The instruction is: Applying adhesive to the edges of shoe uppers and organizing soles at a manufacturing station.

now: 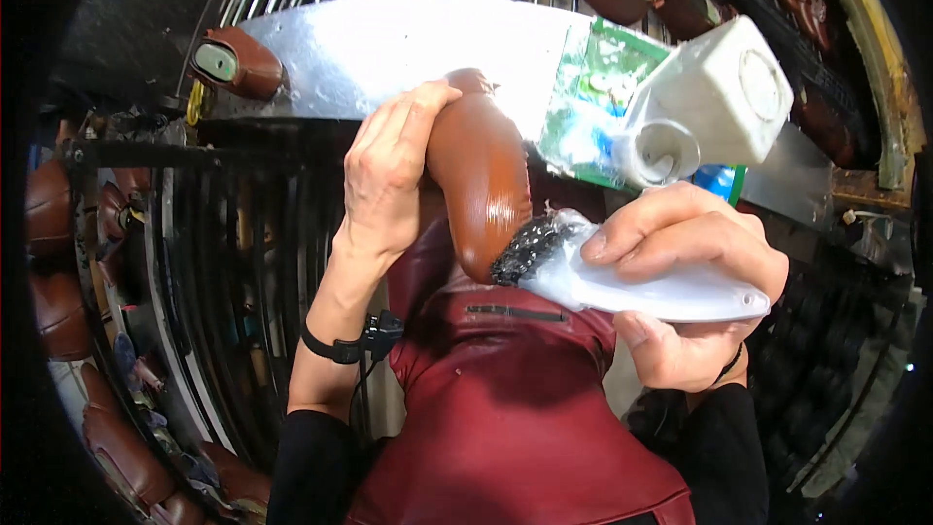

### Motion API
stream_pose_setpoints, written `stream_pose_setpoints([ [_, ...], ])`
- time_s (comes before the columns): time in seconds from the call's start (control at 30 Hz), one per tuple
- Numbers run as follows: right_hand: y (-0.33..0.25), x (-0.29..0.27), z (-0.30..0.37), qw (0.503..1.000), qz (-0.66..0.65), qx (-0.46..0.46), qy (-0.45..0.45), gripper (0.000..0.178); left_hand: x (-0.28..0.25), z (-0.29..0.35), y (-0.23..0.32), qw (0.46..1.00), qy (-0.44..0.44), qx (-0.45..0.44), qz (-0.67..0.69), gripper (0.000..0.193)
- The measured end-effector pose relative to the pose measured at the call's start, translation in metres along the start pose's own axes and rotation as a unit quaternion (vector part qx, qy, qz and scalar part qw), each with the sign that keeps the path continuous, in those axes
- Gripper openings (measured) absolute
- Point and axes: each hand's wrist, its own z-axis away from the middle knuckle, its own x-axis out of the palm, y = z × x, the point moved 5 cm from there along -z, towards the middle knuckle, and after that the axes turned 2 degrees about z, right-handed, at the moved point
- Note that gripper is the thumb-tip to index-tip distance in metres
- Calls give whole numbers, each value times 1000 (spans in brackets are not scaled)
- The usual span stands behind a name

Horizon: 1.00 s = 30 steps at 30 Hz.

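Observation:
A glossy brown leather shoe upper (481,175) is held with its toe toward me, in front of a shiny metal worktable (389,49). Around its far end wraps my left hand (389,160), fingers closed on it. My right hand (690,277) grips a brush (661,294) by its white plastic handle. The brush's dark, wet-looking bristles touch the shoe upper's right side near the toe. White paste coats the base of the bristles.
On the table's right stand a white plastic jug (734,87), a clear cup (663,152) and a green-edged sheet (593,107). Another brown shoe upper (238,63) lies at the left. Racks with several more line both sides and the back. A dark red apron (515,428) covers my front.

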Motion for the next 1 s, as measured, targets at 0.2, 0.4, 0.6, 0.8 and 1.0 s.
stream_pose_setpoints([
  [0.2,4,-14,-40,995,47,-85,27,25,-12,-47,-7,989,-102,-71,84,73],
  [0.4,109,-13,-3,991,53,72,100,24,-9,-55,-51,943,-112,-133,282,92],
  [0.6,115,-43,82,901,-47,144,407,17,23,-11,-89,826,36,-256,501,93],
  [0.8,138,-55,98,872,113,186,438,18,23,54,-50,820,68,-265,504,86],
  [1.0,149,-50,111,791,-187,269,516,27,41,95,-31,763,5,-305,570,74],
])
